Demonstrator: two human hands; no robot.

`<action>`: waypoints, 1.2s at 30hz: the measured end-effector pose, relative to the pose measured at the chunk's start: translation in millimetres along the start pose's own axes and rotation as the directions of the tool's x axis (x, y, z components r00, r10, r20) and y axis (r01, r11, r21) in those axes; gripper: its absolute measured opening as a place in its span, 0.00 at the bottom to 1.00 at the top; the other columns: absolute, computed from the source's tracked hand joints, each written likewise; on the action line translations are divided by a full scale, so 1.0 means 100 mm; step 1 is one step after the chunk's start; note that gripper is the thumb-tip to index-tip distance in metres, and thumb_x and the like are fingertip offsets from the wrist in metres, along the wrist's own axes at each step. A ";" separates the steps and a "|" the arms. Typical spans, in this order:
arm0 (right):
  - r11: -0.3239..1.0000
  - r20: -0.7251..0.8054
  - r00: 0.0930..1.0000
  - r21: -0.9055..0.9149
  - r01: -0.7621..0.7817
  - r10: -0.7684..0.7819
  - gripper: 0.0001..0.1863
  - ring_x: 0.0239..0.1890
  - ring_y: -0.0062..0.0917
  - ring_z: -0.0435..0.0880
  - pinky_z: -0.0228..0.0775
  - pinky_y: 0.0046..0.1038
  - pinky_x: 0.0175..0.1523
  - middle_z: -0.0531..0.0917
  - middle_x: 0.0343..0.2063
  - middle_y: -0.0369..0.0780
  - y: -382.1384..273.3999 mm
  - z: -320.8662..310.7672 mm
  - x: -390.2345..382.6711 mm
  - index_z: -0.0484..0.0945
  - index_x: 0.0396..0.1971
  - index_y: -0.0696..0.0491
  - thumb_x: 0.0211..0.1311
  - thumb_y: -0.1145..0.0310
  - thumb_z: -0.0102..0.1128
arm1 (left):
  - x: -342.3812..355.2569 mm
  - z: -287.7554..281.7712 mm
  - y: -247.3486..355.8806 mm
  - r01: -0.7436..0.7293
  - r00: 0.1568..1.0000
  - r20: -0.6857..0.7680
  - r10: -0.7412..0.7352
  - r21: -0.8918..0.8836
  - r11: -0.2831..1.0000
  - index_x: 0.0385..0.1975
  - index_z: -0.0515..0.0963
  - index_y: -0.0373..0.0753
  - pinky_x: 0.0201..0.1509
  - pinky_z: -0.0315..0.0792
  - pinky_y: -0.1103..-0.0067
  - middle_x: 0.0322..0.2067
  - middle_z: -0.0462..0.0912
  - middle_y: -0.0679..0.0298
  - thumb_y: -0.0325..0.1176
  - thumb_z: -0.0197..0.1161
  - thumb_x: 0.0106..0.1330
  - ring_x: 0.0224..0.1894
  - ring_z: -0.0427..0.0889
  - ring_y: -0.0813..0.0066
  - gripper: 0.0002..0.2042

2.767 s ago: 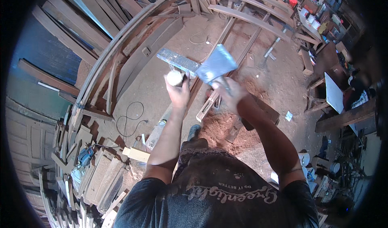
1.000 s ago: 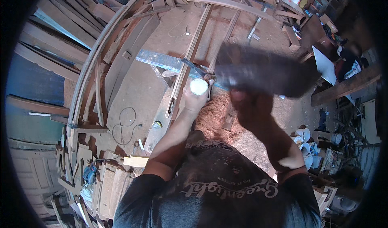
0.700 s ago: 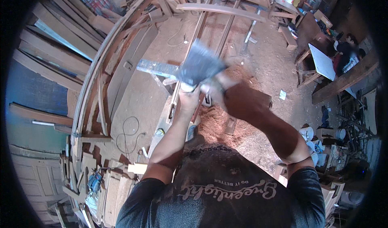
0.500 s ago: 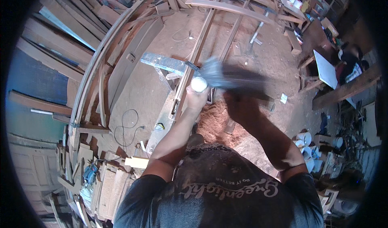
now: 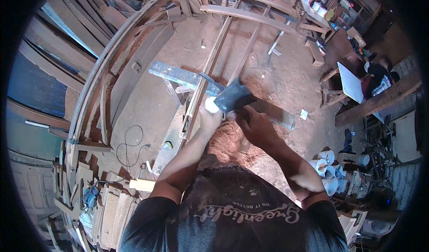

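My left hand is closed around an upright tool with a white round end, perhaps a chisel; its lower part is hidden. The tool stands at the near end of a long wooden frame. My right hand grips a mallet with a dark, blocky head, its handle mostly covered by the fingers. The mallet head hangs right beside the white end; whether they touch I cannot tell. A blue-painted, worn support beam runs under the frame.
Reddish shavings lie heaped below my hands. A large curved wooden frame and stacked boards stand left. A black cable loops on the floor. White buckets sit at right; farther back is another person beside a white board.
The mallet, blurred by motion before, is now sharper and lower, closer to the white end. My right hand has come out of dark shadow into light. My left hand keeps its grip.
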State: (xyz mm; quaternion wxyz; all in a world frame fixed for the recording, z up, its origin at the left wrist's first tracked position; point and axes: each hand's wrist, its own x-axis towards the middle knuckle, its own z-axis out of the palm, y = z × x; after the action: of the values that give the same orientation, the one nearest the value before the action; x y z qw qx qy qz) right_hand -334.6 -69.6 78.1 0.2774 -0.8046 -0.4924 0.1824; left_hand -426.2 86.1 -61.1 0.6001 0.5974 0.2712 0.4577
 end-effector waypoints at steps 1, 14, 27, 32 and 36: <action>0.993 -0.051 0.999 0.119 -0.009 0.015 0.18 0.41 0.49 0.87 0.78 0.44 0.48 0.85 0.43 0.51 -0.04 -0.05 -0.02 0.78 0.50 0.55 0.74 0.56 0.54 | 0.04 0.01 0.14 -0.031 0.999 -0.037 0.033 0.056 0.998 0.37 0.80 0.30 0.43 0.79 0.74 0.33 0.87 0.60 0.26 0.72 0.59 0.36 0.86 0.73 0.10; 0.706 0.057 0.888 0.583 -0.401 0.457 0.18 0.14 0.12 0.69 0.62 0.21 0.17 0.71 0.16 0.29 0.39 -0.02 -0.80 0.73 0.35 0.52 0.75 0.51 0.56 | 0.55 -0.22 0.92 0.157 0.960 0.251 -0.124 -0.118 0.980 0.37 0.77 0.39 0.26 0.70 0.81 0.23 0.78 0.70 0.30 0.68 0.69 0.22 0.76 0.84 0.06; 0.624 0.160 0.875 0.644 -0.442 0.456 0.18 0.15 0.13 0.69 0.64 0.21 0.19 0.71 0.17 0.30 0.29 0.03 -0.85 0.73 0.39 0.54 0.75 0.52 0.57 | 0.36 -0.22 0.84 0.111 0.953 0.279 -0.122 0.055 0.992 0.29 0.77 0.40 0.24 0.69 0.82 0.22 0.79 0.73 0.32 0.71 0.66 0.21 0.76 0.86 0.09; 0.824 -0.050 0.981 0.551 -0.129 0.186 0.18 0.20 0.15 0.73 0.67 0.23 0.26 0.74 0.20 0.33 0.08 -0.25 -0.60 0.76 0.48 0.57 0.76 0.55 0.55 | 0.06 -0.17 0.58 -0.051 0.963 0.271 -0.005 0.200 0.979 0.31 0.80 0.35 0.31 0.74 0.79 0.24 0.83 0.70 0.34 0.73 0.63 0.28 0.80 0.83 0.10; 0.860 -0.354 0.924 0.419 0.292 -0.141 0.15 0.19 0.21 0.72 0.67 0.25 0.25 0.76 0.22 0.35 -0.35 -0.53 -0.37 0.74 0.44 0.56 0.76 0.58 0.55 | -0.06 -0.22 0.72 0.078 0.920 0.344 -0.186 0.305 0.949 0.35 0.82 0.34 0.39 0.76 0.81 0.32 0.86 0.64 0.33 0.72 0.62 0.35 0.83 0.82 0.09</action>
State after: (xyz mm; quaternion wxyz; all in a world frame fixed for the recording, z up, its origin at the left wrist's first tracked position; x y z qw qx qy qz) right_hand -345.1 -103.8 142.5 0.5546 -0.6718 -0.4728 0.1330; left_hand -463.9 81.4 3.7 0.5776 0.7329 0.2567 0.2516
